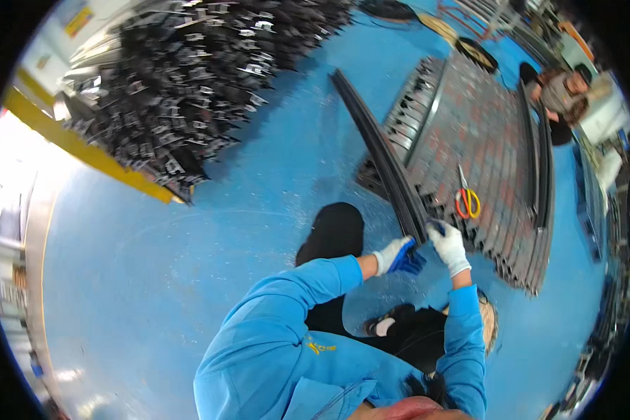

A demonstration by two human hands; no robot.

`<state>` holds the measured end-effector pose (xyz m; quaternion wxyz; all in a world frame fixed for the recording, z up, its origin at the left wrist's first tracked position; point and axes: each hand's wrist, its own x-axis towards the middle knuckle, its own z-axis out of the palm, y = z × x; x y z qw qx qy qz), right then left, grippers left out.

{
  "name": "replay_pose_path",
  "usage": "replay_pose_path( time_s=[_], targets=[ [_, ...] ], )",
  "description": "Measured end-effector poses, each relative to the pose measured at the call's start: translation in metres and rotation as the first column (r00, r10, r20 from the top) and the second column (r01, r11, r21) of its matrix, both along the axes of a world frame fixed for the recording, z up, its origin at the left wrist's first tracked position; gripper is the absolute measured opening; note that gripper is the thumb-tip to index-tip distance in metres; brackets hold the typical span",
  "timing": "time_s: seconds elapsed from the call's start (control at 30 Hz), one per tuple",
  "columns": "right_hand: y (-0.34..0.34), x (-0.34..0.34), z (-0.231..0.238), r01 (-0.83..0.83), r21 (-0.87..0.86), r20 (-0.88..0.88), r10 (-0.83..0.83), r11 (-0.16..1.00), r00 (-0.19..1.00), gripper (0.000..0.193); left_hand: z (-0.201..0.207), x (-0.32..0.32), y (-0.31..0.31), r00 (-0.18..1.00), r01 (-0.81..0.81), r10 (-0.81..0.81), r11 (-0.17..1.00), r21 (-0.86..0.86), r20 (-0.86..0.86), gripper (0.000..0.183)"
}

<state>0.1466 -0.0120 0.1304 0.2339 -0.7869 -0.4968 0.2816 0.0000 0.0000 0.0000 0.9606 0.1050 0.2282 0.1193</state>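
Note:
A long black profile strip [381,150] slants from the upper middle down to my hands, its near end between them. My left hand [397,256], in a white glove with a blue palm, grips that end from the left, thumb above and fingers below. On the other side, my right hand [449,246], gloved the same way, is closed at the strip's right edge; its fingertips are partly hidden. Scissors [467,199] with orange and yellow handles lie just beyond my right hand, on a wide stack of grey metal profiles [483,133].
A large heap of dark profiles [182,84] fills the upper left, beside a yellow beam [84,143]. More black strips [542,168] lie on the stack's right side. Another person [567,94] crouches at its far right. Blue floor [154,280] surrounds me.

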Motion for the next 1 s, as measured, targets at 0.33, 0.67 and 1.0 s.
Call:
replay_pose_path(
  time_s=[0.33, 0.67, 1.0],
  targets=[
    [0.031, -0.045, 0.068, -0.204, -0.159, 0.196, 0.233, 0.966, 0.953, 0.04, 0.07, -0.054, 0.044, 0.962, -0.201, 0.193, 0.979, 0.023, 0.194, 0.055],
    [-0.084, -0.017, 0.178, -0.464, -0.122, 0.662, 0.42, 0.877, 0.621, 0.039, 0.107, -0.025, 0.108, 0.92, -0.382, 0.372, 0.921, 0.07, 0.125, 0.051],
    [-0.239, 0.02, 0.22, -0.225, -0.115, 0.729, 0.236, 0.968, 0.643, 0.056, 0.164, 0.035, 0.044, 0.917, -0.318, 0.278, 0.942, 0.104, 0.287, 0.037]
  ],
)
